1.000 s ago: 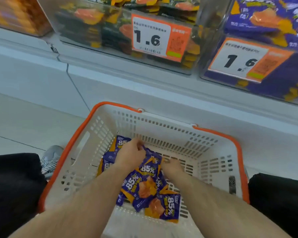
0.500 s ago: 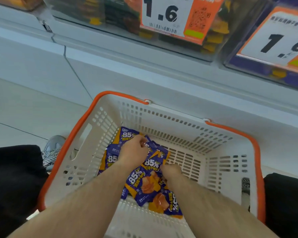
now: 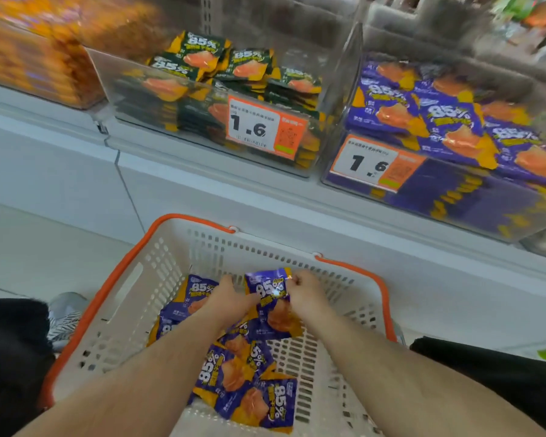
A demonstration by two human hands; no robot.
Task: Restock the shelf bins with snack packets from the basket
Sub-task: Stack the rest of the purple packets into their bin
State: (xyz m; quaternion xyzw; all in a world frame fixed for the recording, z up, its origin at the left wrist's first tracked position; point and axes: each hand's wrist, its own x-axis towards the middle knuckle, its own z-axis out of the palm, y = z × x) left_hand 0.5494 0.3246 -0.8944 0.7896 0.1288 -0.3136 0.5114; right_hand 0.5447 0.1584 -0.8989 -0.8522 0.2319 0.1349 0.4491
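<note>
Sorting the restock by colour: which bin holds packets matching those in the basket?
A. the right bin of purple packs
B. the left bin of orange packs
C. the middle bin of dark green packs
A: the basket packets are purple, like those in the right bin.

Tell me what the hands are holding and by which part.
Both hold one purple snack packet above the basket: left hand at its left edge, right hand pinching its top right corner.

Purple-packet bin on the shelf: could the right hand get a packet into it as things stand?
Probably yes. The purple-packet bin is open on top, above and right of the basket, with nothing between it and the right hand, which pinches a purple packet with the left hand.
</note>
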